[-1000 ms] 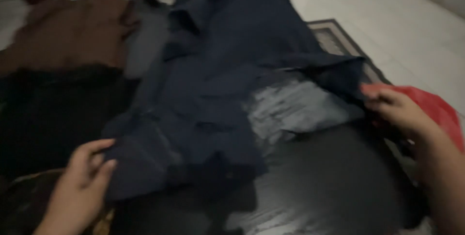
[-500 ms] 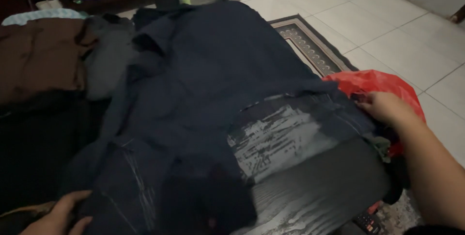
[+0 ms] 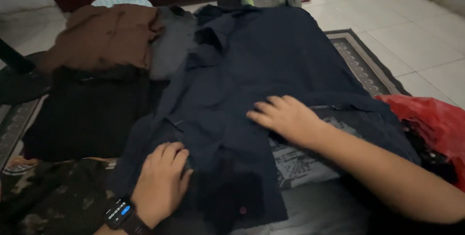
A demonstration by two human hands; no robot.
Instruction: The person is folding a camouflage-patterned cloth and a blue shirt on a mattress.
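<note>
- Head view, the only one. Dim room, so colours are read with caution.
- Dark navy shirt (image 3: 252, 65) spread over a low dark surface (image 3: 329, 211), collar at the far end, hem toward the wearer. It lies mostly flat; creases remain near the front placket.
- Left hand (image 3: 162, 181) lies palm down on the near left part of the shirt, fingers together and slightly curled, pressing the cloth. It does not look to be gripping anything. A dark wristwatch (image 3: 119, 213) with a lit face sits on that wrist.
- Right hand (image 3: 286, 116) lies flat on the shirt's middle, fingers spread and extended, palm on the cloth; nothing is held in it. The forearm crosses the right side of the garment.
- Judgement on progress: the shirt appears laid out and is being smoothed. No fold shows yet, sleeves not brought in, so folding would remain.
- Around it: a brown garment (image 3: 104, 36) at far left, a grey garment (image 3: 172, 41) just beside the navy collar, a black garment (image 3: 87, 114) nearer at left.
- A red plastic bag (image 3: 431, 119) sits at the right edge, near the shirt.
- A patterned rug (image 3: 363, 65) lies on the white tiled floor (image 3: 416, 27) beyond.
</note>
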